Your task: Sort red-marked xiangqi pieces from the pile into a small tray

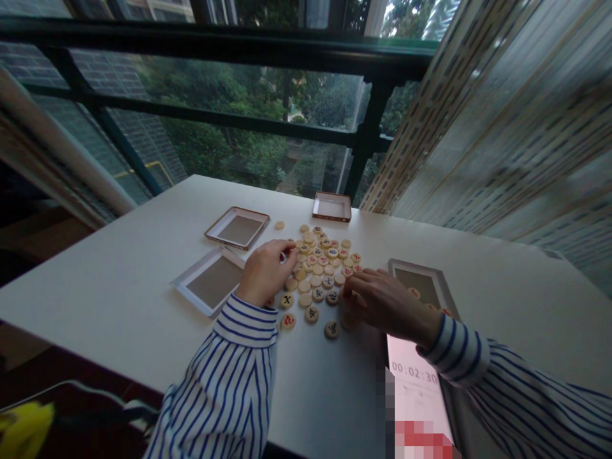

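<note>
Many round wooden Chinese chess pieces [317, 280] lie loosely heaped mid-table, some with red or black characters facing up, others blank. At the left edge of the heap is my left hand [265, 271], its thumb and forefinger bent together beside the pieces; what they hold, if anything, I cannot make out. Over the right edge reaches my right hand [380, 301], fingers curled downward close to the near pieces. Its fingertips are partly hidden. A black-marked piece [332, 329] lies nearest to me, left of the right hand.
Shallow open trays stand around the heap: one at left [184, 288], another behind it [258, 234], a small one [331, 218] at the back. The right tray [447, 287] holds a few pieces. A phone [414, 357] showing 00:02:30 lies under my right wrist.
</note>
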Demonstrator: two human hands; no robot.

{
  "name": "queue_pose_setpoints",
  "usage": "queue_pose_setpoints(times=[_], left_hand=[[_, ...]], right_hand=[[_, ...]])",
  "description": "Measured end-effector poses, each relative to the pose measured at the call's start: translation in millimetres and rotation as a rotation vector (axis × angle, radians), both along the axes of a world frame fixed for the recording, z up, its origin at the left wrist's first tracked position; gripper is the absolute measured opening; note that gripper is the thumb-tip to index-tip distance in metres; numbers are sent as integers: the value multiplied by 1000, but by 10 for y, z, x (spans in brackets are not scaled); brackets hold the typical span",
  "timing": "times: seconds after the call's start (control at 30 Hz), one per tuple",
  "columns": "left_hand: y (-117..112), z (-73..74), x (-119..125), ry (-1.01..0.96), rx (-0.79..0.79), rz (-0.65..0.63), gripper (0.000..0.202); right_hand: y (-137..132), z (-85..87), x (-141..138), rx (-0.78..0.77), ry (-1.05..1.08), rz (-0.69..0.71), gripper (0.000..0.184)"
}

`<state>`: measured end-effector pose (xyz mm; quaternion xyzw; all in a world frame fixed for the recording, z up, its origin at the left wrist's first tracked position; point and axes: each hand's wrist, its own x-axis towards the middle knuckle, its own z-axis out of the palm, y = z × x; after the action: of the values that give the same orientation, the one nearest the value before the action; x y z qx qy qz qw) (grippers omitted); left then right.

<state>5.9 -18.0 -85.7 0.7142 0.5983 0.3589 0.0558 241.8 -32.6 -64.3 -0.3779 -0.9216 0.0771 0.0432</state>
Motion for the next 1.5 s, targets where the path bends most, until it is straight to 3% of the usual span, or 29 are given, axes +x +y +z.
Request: queue_pose_setpoints(times=[0.37,0.7,1.07,1.5], left_hand=[[3,-6,-40,34,-76,4,20],[-28,9,-75,74,-286,3,24],[-76,70,-31,85,-419,-49,31],[-88,23,47,143,-443,-21,25]], right_hand=[[-42,5,-6,20,-66,45,10],[-18,-12,12,86,-105,131,12],[42,57,-36,109,-50,110,10],[100,71,-192,122,-38,114,14]])
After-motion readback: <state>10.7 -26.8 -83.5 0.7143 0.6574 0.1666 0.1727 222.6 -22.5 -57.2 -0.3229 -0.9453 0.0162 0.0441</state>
